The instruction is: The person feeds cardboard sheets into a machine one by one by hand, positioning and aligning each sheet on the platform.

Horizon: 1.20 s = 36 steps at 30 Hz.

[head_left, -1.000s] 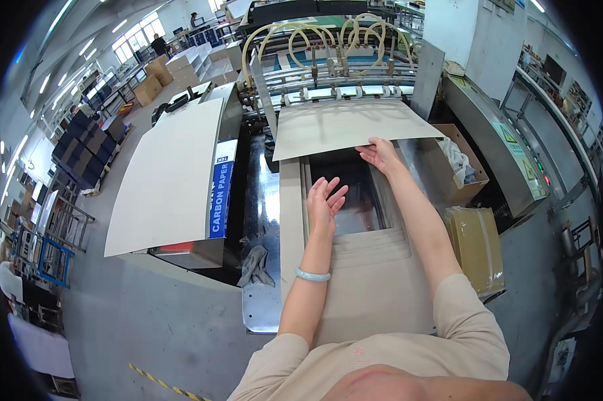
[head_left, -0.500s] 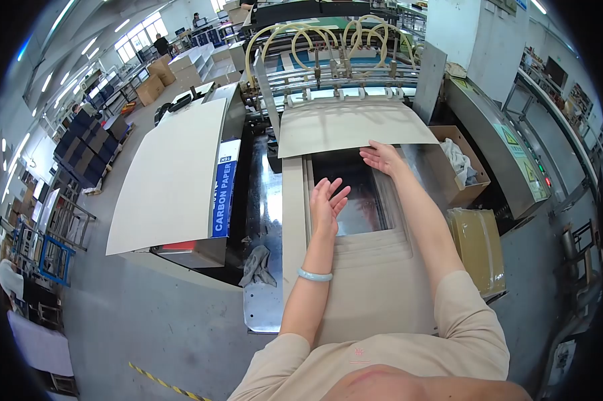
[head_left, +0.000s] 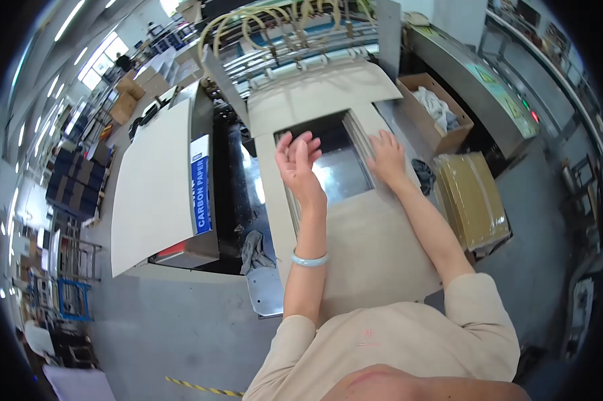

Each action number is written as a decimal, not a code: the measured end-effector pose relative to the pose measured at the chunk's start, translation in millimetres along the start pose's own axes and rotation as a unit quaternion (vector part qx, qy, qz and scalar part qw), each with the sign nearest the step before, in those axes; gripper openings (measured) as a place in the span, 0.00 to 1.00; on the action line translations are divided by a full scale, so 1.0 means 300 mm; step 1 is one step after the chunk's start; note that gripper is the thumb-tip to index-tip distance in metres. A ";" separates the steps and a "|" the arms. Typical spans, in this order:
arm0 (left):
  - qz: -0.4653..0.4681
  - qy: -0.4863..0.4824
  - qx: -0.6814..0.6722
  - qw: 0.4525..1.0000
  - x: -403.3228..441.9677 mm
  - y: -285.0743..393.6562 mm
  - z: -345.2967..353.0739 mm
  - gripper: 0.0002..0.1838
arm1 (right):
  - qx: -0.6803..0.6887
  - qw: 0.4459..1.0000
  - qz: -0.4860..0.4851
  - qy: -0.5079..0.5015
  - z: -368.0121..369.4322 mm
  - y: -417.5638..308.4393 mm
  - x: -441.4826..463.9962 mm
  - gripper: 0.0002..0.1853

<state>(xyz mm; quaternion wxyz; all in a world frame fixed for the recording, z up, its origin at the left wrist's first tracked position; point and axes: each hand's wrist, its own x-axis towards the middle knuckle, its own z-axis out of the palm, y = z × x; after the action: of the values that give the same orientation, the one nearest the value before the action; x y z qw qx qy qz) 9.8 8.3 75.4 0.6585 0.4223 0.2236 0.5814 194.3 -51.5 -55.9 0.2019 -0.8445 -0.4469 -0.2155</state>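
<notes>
Grey board sheets [head_left: 375, 247] with a rectangular opening lie in front of me, dark shiny metal showing through the gap. Another board [head_left: 315, 97] lies across their far end, under the machine's rollers. My left hand [head_left: 299, 160] is raised over the opening's left side, palm turned up, fingers loosely curled and apart, holding nothing. On the right, my right hand [head_left: 387, 157] rests on the board beside the opening, its fingers spread.
A machine with hoses [head_left: 294, 47] stands ahead. At left, a large board [head_left: 154, 180] lies by a blue carbon paper box [head_left: 201, 194]. A grey cloth [head_left: 254, 252] is near my left arm. Right are an open carton [head_left: 441, 120] and a brown box [head_left: 472, 200].
The view has shifted and turned. My right hand has moved from the far board's edge to the board beside the opening. The stepped edges below the opening no longer show.
</notes>
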 end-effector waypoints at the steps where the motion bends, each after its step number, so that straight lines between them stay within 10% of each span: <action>1: -0.013 -0.008 0.006 1.000 -0.037 0.075 0.047 0.19 | -0.003 1.000 0.015 -0.007 -0.004 -0.001 0.002 0.26; 8: 0.060 -0.413 -0.358 0.835 -0.376 0.480 0.172 0.31 | -0.030 0.999 0.027 -0.011 -0.027 -0.015 0.007 0.25; 23: 0.005 -0.161 -0.286 0.945 -0.492 0.616 0.157 0.17 | -0.005 0.999 0.002 0.037 0.024 0.016 0.003 0.23; 29: 0.004 -0.134 -0.455 0.880 -0.463 0.591 0.162 0.18 | 0.003 1.000 0.002 0.022 0.026 0.021 -0.009 0.25; 36: -0.079 -0.342 -0.434 0.830 -0.370 0.582 0.079 0.21 | 0.014 1.000 0.013 0.005 0.002 0.021 0.006 0.25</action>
<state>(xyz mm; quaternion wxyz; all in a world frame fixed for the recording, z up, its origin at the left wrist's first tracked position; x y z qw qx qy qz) -97.1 -110.3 209.0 0.8523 0.2457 -0.2582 0.3829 200.6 -53.4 -56.4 0.2191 -0.8462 -0.4376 -0.2108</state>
